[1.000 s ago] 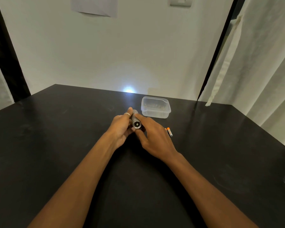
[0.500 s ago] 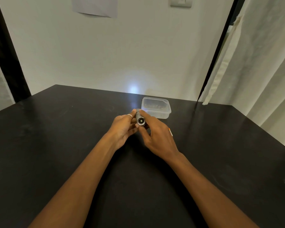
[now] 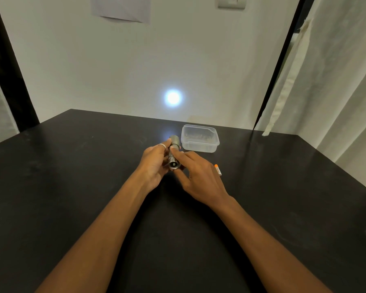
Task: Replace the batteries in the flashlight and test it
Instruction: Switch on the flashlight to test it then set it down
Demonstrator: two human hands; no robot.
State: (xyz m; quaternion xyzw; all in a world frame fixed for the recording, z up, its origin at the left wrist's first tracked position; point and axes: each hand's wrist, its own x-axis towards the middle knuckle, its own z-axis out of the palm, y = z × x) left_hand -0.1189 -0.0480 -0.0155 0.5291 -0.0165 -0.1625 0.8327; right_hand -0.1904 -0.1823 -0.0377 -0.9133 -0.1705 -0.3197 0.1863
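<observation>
Clear plastic tub [image 3: 199, 147] behind flashlight [image 3: 173, 163], orange-tipped battery [image 3: 218, 170] beside right hand [image 3: 201, 178]

We see a dim, softly lit room. The flashlight [image 3: 174, 153] throws a bright bluish-white spot [image 3: 173, 97] on the wall [image 3: 114, 70], blown out at its centre, with a faint glow on the dark table [image 3: 72, 166] just ahead of it. Straight edges lean and bow near the sides, and fine detail looks slightly soft.
</observation>
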